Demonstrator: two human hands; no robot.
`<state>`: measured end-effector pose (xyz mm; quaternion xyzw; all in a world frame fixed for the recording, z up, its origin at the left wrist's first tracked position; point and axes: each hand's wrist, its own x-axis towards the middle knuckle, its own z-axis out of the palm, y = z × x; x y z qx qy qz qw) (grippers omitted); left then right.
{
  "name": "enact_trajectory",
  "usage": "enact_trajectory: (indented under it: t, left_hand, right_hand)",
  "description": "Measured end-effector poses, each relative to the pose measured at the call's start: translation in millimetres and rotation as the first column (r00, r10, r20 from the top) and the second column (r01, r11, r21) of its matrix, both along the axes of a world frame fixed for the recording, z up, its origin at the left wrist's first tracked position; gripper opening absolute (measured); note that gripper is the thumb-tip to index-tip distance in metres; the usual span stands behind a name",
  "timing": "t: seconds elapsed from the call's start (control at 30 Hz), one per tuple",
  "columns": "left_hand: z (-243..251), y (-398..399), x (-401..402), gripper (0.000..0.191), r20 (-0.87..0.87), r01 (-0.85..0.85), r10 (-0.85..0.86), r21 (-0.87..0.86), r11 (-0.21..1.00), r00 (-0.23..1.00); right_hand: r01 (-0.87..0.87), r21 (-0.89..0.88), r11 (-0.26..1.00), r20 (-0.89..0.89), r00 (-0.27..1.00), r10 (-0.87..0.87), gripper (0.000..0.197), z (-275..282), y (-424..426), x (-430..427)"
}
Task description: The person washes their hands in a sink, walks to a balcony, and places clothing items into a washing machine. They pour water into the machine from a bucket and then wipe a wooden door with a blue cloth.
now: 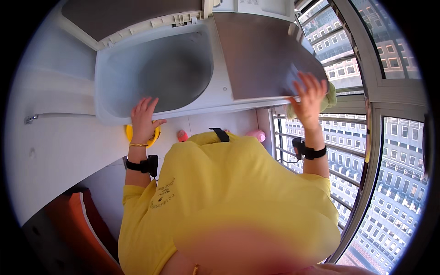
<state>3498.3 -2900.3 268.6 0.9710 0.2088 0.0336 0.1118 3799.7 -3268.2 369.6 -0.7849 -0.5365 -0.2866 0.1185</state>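
Note:
In front of me stands a twin-tub washing machine, its wash tub (pixel 178 72) uncovered and shaded inside. My left hand (pixel 142 115) is over the tub's front rim, fingers spread and holding nothing; whether it touches the rim cannot be told. The brown wash lid (pixel 137 13) is raised at the back. To the right, a second brown lid (pixel 257 58) lies down flat over the other part of the machine. My right hand (pixel 307 99), fingers apart, is at this lid's front right corner. A green cloth (pixel 329 98) shows behind that hand, partly hidden.
Barred windows (pixel 343 120) run along the right side. A yellow basin (pixel 130 133) is on the floor below my left hand, and a pink bottle (pixel 256 135) is near the window corner. A tap (pixel 31 119) juts from the left wall. An orange item (pixel 84 220) is at lower left.

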Motion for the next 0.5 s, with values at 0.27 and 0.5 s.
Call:
enact_trajectory:
  t: [0.27, 0.5]
  left_hand:
    - [3, -5, 3, 0.072, 0.034, 0.018, -0.018, -0.001, 1.000, 0.999]
    - [-1, -2, 4, 0.072, 0.078, 0.026, -0.026, -0.005, 1.000, 0.997]
  right_hand:
    - [0.106, 0.508, 0.855, 0.234, 0.938, -0.255, 0.025, 134, 107, 98]
    - [0.024, 0.263, 0.964, 0.298, 0.949, -0.105, 0.060, 144, 138, 141]
